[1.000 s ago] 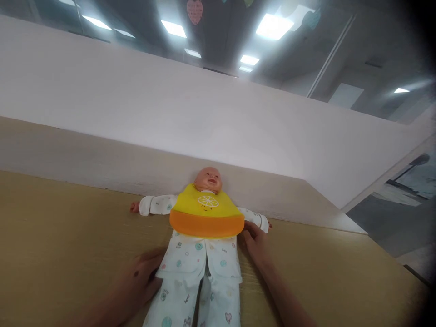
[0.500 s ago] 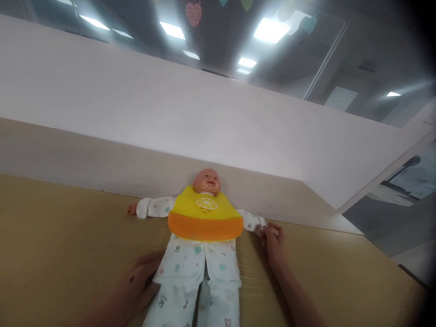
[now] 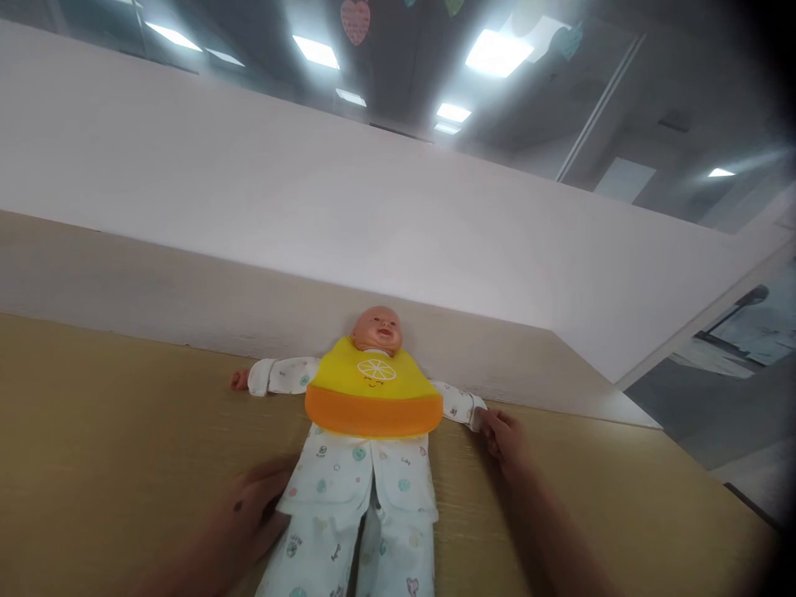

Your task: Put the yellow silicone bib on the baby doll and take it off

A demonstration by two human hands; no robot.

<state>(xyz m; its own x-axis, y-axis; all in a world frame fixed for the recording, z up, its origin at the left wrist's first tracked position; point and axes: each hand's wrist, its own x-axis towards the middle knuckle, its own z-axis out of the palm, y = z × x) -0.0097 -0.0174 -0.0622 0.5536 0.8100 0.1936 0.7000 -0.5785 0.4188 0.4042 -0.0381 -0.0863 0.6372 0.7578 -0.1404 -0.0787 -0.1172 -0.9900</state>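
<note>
A baby doll (image 3: 380, 332) lies face up, arms spread, in white printed clothes (image 3: 339, 481) and a yellow bib (image 3: 348, 369) with an orange pocket (image 3: 373, 413). My right hand (image 3: 503, 439) pinches the cuff (image 3: 478, 412) at the end of the doll's arm on the right; the doll's hand there is hidden. Beside the doll's hip, my left hand (image 3: 258, 506) rests with thumb and fingers apart, its fingertips partly hidden by the clothing. The doll's bare hand (image 3: 240, 380) shows at the end of the other sleeve.
The doll is on a wood-coloured surface (image 3: 124, 439). Behind its head runs a low pale ledge (image 3: 186, 290) against a white wall (image 3: 342, 199). Glass above it carries paper hearts (image 3: 356, 21) and light reflections. The surface ends in an edge at the right.
My right hand's fingers have closed in on the doll's cuff and cover the end of that arm. My left hand has stayed by the hip.
</note>
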